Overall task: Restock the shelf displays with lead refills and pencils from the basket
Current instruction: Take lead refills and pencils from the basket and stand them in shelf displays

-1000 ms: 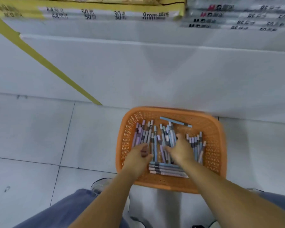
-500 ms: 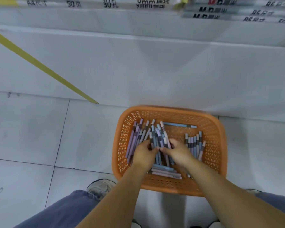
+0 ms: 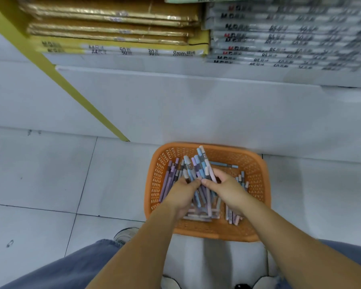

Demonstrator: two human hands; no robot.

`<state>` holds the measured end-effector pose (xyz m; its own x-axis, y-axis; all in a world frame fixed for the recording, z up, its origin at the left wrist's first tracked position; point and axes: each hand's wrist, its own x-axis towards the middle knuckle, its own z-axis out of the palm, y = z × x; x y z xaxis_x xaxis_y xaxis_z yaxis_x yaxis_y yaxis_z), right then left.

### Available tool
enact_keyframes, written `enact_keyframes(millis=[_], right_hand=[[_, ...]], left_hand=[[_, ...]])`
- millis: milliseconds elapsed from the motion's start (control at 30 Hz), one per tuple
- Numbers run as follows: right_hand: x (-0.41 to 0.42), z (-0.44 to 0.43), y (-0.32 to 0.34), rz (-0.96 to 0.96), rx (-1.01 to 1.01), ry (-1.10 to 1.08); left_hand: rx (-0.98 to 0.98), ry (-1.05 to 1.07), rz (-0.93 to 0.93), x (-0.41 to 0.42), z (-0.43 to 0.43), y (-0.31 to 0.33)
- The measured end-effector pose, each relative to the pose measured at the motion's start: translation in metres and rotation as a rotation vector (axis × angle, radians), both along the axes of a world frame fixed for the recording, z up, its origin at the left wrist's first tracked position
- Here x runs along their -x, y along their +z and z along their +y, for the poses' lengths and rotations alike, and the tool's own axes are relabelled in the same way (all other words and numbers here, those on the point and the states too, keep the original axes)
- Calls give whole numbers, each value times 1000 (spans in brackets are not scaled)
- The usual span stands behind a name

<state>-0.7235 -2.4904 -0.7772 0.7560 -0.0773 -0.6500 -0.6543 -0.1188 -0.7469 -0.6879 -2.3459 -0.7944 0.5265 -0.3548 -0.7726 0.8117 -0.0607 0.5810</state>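
Orange basket [image 3: 262, 184] near shelf base [image 3: 196, 111]; left hand [image 3: 181, 195], right hand [image 3: 227, 190] grip pencil bundle [image 3: 198, 165].

Orange basket [image 3: 256, 180]: perforated plastic. Pencils [image 3: 198, 163]: smooth, matt. Floor tiles [image 3: 40, 174]: glossy. Gold packs [image 3: 113, 17]: shiny wrap.

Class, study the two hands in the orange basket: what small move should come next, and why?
Probably lift the bundle of pencils clear of the orange basket. The left hand and right hand both grip it, its tips tilt up toward the far rim, and other pencils lie loose around it.
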Motion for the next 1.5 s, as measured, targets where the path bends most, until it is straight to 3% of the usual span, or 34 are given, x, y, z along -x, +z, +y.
enact_keyframes(millis=[200, 400, 700, 867, 1100, 1233, 1333, 1500], right_hand=[[0, -10, 68, -179, 43, -6], [7, -14, 154, -370, 78, -69], [17, -35, 299, -628, 67, 156], [12, -33, 359, -761, 156, 260], [1, -32, 379, -838, 282, 332], [0, -38, 379, -856, 254, 323], [2, -46, 381, -823, 161, 242], [-7, -57, 385, -776, 341, 97]], left_hand=[[-22, -150, -268, -8, -3, 72], [117, -53, -366, -6, -14, 156], [324, -124, -494, -15, -21, 293], [306, -127, -642, -21, -22, 355], [263, -131, -746, -27, -24, 380], [279, -141, -762, -28, -31, 382], [277, -96, -774, -31, -30, 386], [345, 20, -755, -38, -21, 400]])
